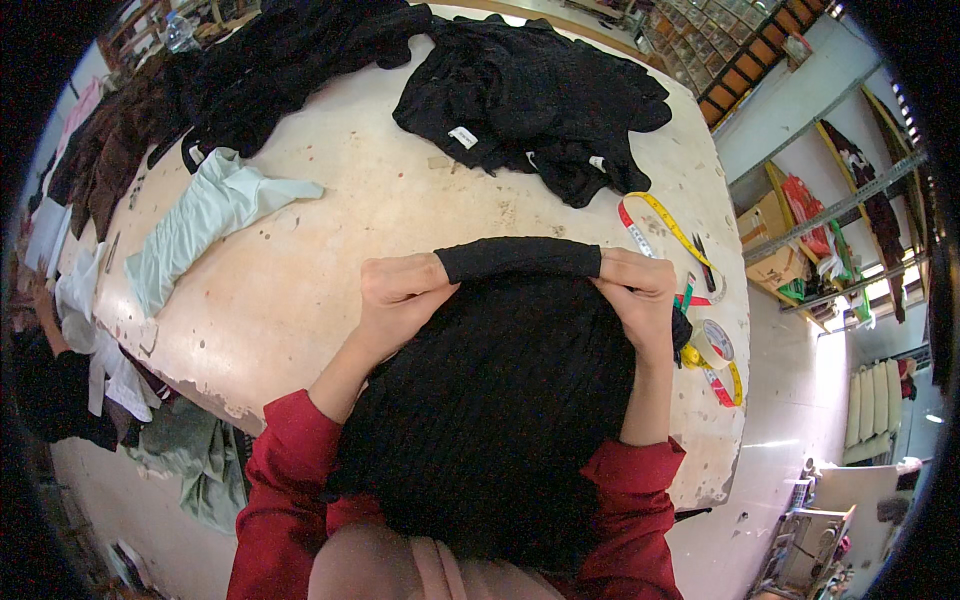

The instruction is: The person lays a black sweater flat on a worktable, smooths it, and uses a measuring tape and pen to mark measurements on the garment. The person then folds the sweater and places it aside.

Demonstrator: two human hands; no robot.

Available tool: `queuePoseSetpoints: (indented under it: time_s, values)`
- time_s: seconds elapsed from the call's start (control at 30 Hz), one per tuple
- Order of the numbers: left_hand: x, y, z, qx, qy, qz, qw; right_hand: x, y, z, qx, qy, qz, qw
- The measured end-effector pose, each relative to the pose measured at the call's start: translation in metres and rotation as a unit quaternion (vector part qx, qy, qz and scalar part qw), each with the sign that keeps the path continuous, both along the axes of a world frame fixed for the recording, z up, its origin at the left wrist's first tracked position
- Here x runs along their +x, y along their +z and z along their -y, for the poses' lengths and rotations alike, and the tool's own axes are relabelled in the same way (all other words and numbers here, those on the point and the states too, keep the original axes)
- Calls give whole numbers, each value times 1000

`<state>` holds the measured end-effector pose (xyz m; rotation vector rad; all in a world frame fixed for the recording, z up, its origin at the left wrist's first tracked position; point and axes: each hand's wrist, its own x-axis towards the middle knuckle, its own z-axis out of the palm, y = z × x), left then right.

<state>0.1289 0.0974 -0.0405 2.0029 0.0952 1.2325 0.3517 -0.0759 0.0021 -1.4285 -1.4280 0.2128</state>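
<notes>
A black crinkled garment (490, 390) with a smooth band (520, 258) along its upper edge is stretched between my hands. My left hand (405, 290) is closed on one end of the band, and my right hand (638, 290) is closed on the other. From the band the crinkled cloth hangs down toward me over the near edge of the table. My fingertips are partly hidden behind or under the fabric. Both forearms, in dark red sleeves, come up on either side of the garment.
Black garments (520, 90) lie heaped on the far side of the worn table (270, 270). A pale green cloth (215, 215) is at the left. Near my right hand are a yellow tape measure (680, 225) and a tape roll (713, 342). Shelves (800, 220) stand at the right.
</notes>
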Motion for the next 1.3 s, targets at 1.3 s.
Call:
queuePoseSetpoints:
  time_s: [1.3]
  values:
    - [18, -16, -30, -575, -138, -75, 803, 22, 10, 7, -283, 83, -208, 933]
